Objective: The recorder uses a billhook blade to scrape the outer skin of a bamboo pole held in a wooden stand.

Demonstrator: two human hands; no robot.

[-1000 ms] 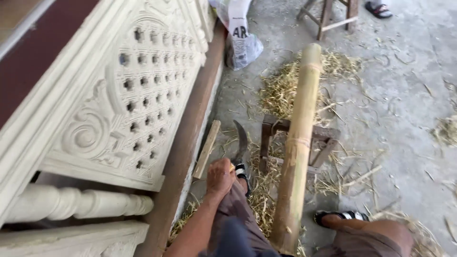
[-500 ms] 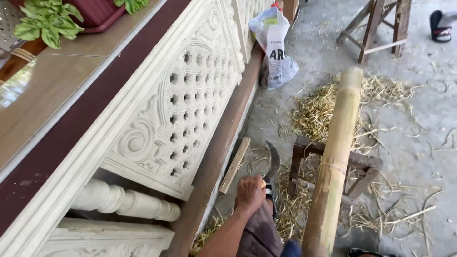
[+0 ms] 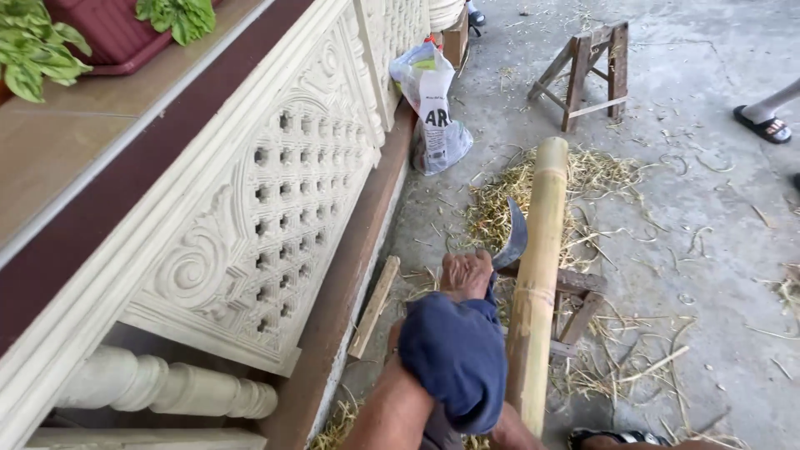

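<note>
My left hand [image 3: 467,275] is closed around the handle of a curved dark blade [image 3: 515,237]. The blade points up and lies against the left side of a thick pale bamboo pole [image 3: 542,275]. The pole runs away from me and rests on a low wooden trestle [image 3: 579,296]. Blue cloth [image 3: 454,358] covers the part of me just behind the hand. My right hand does not show. A sandalled foot [image 3: 608,437] of mine peeks in at the bottom edge.
An ornate white pierced wall panel [image 3: 275,192] with a brown step runs along the left. A wooden stick [image 3: 375,304] lies by the step. A plastic bag [image 3: 433,108], a wooden trestle [image 3: 592,71], straw shavings [image 3: 500,200] and another person's sandalled foot [image 3: 762,125] lie beyond.
My view has tilted up and left, bringing in the ledge and plants. The hand with the blade has risen and moved closer to the bamboo pole.
</note>
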